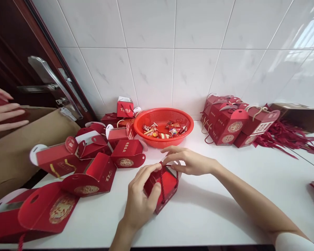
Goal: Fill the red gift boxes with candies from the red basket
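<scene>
A small red gift box (170, 186) stands on the white table between my hands, with a dark red cord handle (162, 186) looped over its top. My left hand (143, 191) is closed on the box's left side flap, thumb toward me and fingers on the far side. From the right, my right hand (184, 162) reaches over the box's far edge, its bent fingers closed at the flap and the upper cord. The fingers partly hide the flaps. Just beyond the hands sits a red plastic basket (163, 141) with wrapped candies (163, 135) in it.
Several open red boxes (125, 150) lie at the left, and closed boxes (225, 122) are stacked at the right. Beyond that stack are red ribbons (288, 139) and a brown carton (300, 115). Another person's hand (5, 113) is over a cardboard box (34, 136) by the door.
</scene>
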The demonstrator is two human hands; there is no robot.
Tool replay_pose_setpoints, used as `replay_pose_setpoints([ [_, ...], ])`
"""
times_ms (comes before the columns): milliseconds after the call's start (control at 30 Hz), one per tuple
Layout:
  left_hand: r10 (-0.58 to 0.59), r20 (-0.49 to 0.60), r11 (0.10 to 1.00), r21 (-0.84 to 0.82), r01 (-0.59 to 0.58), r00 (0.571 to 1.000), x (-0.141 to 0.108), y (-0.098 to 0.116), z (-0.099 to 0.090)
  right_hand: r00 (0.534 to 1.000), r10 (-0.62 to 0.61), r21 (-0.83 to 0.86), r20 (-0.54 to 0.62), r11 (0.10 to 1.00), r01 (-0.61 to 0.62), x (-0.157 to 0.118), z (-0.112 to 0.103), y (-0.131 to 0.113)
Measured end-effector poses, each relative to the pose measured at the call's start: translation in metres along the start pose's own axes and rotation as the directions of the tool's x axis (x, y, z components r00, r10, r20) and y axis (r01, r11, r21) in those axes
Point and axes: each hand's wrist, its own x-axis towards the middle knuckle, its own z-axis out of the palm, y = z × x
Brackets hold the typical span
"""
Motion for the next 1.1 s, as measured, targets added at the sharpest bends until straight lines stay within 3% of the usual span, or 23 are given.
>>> replay_pose_setpoints([
  [133,-0.057,0.035,0.969,-0.238,0.064,0.998,0.001,-0.002,-0.012,1.000,0.019,-0.199,-0.008,0.980,-0.021,-0.004,-0.002,-0.007],
  [267,-0.004,0.146,0.981,-0.191,0.032,0.989,0.001,-0.003,-0.021,0.999,0.021,-0.239,-0.032,0.971,-0.028,-0.008,-0.004,-0.008],
  [400,-0.021,0.186,0.999,0.044,0.013,0.982,-0.005,-0.008,-0.017,1.000,-0.031,-0.021,-0.006,0.999,0.031,-0.010,-0.015,-0.007],
  [500,-0.023,0.179,0.991,0.130,-0.001,0.984,-0.009,-0.010,-0.009,0.986,-0.135,0.189,0.100,0.975,0.114,-0.012,-0.027,-0.007],
  [600,-0.038,0.152,0.985,0.172,0.012,0.988,-0.010,-0.009,-0.004,0.954,-0.209,0.271,0.215,0.951,0.147,-0.015,-0.035,-0.006],
  [700,-0.041,0.151,0.976,0.218,0.008,0.988,-0.006,-0.007,-0.002,0.970,-0.103,0.240,0.220,0.969,0.048,-0.017,-0.033,-0.005],
  [800,-0.049,0.161,0.971,0.238,0.010,0.986,0.000,-0.006,0.000,0.977,0.031,0.098,0.210,0.994,-0.052,-0.019,-0.027,-0.006],
  [933,-0.111,0.144,0.975,0.209,0.080,0.983,0.004,-0.005,0.006,0.954,0.193,-0.145,0.228,0.976,-0.162,-0.021,-0.022,-0.015],
  [1100,-0.212,0.125,0.967,0.168,0.190,0.969,0.006,-0.011,0.012,0.921,0.347,-0.321,0.175,0.905,-0.280,-0.024,-0.019,-0.027],
])
